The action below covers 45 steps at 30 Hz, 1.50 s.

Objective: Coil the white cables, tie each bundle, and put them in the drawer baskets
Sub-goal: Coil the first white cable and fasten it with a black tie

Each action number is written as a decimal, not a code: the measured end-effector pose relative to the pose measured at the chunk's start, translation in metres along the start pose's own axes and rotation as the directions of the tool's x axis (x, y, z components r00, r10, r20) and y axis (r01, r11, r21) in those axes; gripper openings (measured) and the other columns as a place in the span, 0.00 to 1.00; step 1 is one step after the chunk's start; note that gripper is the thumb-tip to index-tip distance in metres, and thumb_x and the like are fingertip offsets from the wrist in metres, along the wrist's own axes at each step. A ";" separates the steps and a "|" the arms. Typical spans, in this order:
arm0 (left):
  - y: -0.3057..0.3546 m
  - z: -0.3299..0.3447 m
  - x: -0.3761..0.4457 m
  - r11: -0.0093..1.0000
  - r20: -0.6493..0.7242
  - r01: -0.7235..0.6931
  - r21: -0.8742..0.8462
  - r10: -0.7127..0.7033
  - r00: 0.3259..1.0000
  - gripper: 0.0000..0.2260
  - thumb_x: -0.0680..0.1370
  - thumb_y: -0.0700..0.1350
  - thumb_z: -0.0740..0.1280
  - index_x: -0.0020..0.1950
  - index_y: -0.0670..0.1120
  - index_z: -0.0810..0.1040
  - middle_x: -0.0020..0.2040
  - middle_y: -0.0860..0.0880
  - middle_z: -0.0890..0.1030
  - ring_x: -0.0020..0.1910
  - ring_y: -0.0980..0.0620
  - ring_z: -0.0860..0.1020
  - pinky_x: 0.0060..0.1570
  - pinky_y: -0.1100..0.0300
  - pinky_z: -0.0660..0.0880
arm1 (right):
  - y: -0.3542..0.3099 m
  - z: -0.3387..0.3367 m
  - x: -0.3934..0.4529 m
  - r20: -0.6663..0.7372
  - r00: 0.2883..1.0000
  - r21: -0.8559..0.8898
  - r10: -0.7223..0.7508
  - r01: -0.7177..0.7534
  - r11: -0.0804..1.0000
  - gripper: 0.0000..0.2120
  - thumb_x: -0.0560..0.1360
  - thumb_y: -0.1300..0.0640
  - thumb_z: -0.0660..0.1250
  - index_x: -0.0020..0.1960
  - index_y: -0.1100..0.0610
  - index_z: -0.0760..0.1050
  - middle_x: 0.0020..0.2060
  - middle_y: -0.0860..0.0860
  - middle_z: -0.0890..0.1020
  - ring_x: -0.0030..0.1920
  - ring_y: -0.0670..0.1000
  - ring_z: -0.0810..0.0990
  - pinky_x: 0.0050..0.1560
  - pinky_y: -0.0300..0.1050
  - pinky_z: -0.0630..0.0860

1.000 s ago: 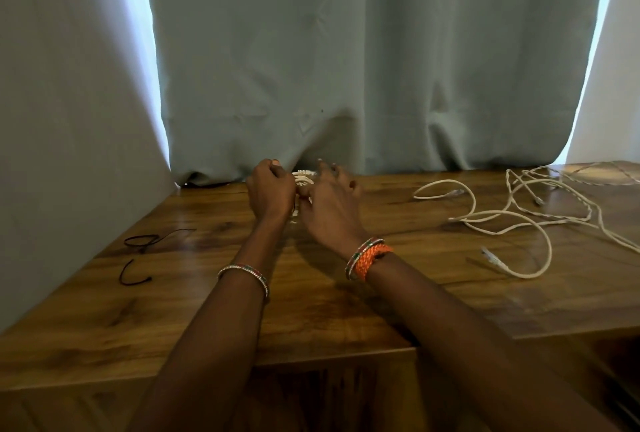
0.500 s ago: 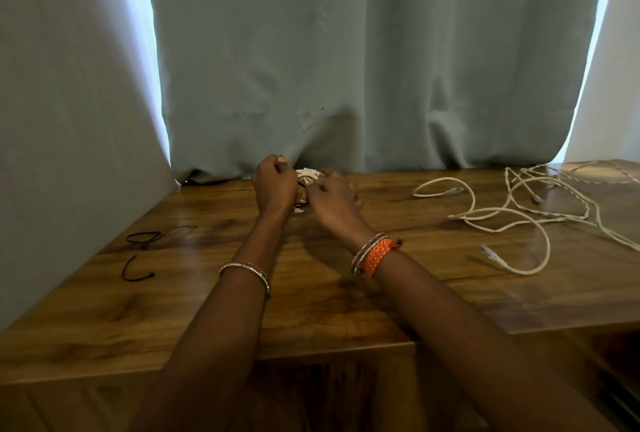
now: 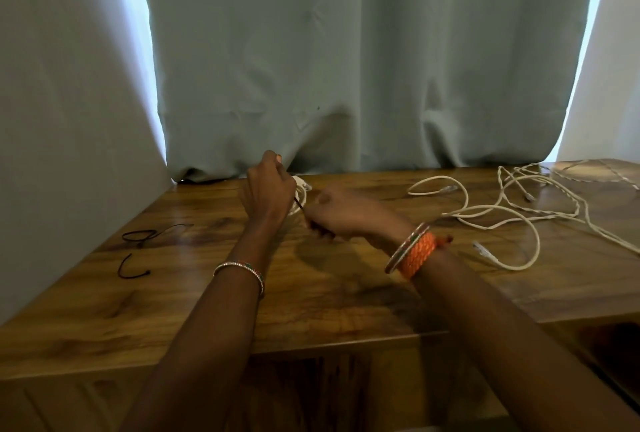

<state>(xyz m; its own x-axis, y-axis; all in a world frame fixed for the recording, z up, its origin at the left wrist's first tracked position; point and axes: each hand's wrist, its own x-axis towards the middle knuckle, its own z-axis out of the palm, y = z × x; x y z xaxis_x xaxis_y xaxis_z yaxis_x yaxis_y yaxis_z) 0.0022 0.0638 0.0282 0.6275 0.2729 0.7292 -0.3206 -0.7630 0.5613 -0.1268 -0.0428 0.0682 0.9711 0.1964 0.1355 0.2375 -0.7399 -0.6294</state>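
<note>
Left grip: the coiled white bundle is held in the curled fingers of the left hand, raised a little above the wooden tabletop near the curtain.
Right grip: a thin black tie is pinched by the right hand; the hand is blurred, so the exact finger placement cannot be made out.
Tie in use: one dark strand is seen stretched between the two hands, running across the bundle.
Bundle look: one small coil of white cable, mostly hidden behind the left hand; a few loops and a pale end are shown at its right edge.
Loose cables: a tangle of white cables is spread on the right part of the table, well apart from the hands; at least three plug ends can be counted, but the number of cables cannot be told.
Spare ties: two black ties are laid on the left part of the table, one looped and one curved nearer the front edge.
Wrists: one thin bangle is worn on the left, and orange bracelets on the right.
Backdrop: a grey-green curtain is hung behind the table.
</note>
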 end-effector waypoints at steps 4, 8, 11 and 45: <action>-0.002 -0.001 -0.002 0.989 -0.049 -0.114 -0.097 0.110 0.993 0.10 0.80 0.42 0.56 0.46 0.39 0.73 0.40 0.36 0.79 0.42 0.36 0.76 0.35 0.55 0.59 | 0.006 -0.021 0.019 0.156 0.987 0.802 -0.025 -0.112 0.587 0.13 0.79 0.58 0.54 0.37 0.55 0.69 0.23 0.45 0.69 0.22 0.42 0.66 0.20 0.33 0.61; 0.001 0.000 -0.005 0.947 -0.032 -0.250 -0.199 0.249 0.968 0.10 0.79 0.44 0.55 0.41 0.42 0.71 0.32 0.41 0.74 0.34 0.40 0.74 0.33 0.57 0.61 | 0.013 -0.044 0.045 0.092 0.996 0.972 -0.018 -0.086 0.218 0.13 0.78 0.59 0.53 0.36 0.54 0.69 0.22 0.44 0.69 0.19 0.41 0.65 0.20 0.32 0.59; 0.009 0.002 -0.010 0.911 0.013 -0.288 -0.295 0.305 0.952 0.09 0.77 0.45 0.54 0.38 0.47 0.66 0.29 0.48 0.69 0.30 0.46 0.70 0.32 0.58 0.61 | 0.008 -0.046 0.059 0.037 0.999 0.962 -0.009 -0.033 0.270 0.12 0.79 0.59 0.55 0.38 0.55 0.71 0.22 0.44 0.70 0.20 0.41 0.65 0.20 0.32 0.60; 0.023 0.008 -0.002 0.835 0.190 0.052 -0.548 0.064 0.980 0.17 0.82 0.42 0.53 0.32 0.48 0.65 0.29 0.50 0.68 0.30 0.51 0.68 0.36 0.54 0.67 | 0.084 0.010 0.104 -0.394 0.905 0.273 -0.159 0.281 0.920 0.06 0.73 0.66 0.70 0.48 0.68 0.80 0.45 0.65 0.83 0.45 0.56 0.80 0.49 0.53 0.77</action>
<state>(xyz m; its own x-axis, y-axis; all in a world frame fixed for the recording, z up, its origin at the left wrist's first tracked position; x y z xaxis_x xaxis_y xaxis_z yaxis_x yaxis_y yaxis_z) -0.0005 0.0416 0.0367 0.7289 0.1074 0.6761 -0.6241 -0.3017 0.7208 -0.0066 -0.0778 0.0218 0.8504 0.0419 0.5245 0.4849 -0.4495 -0.7502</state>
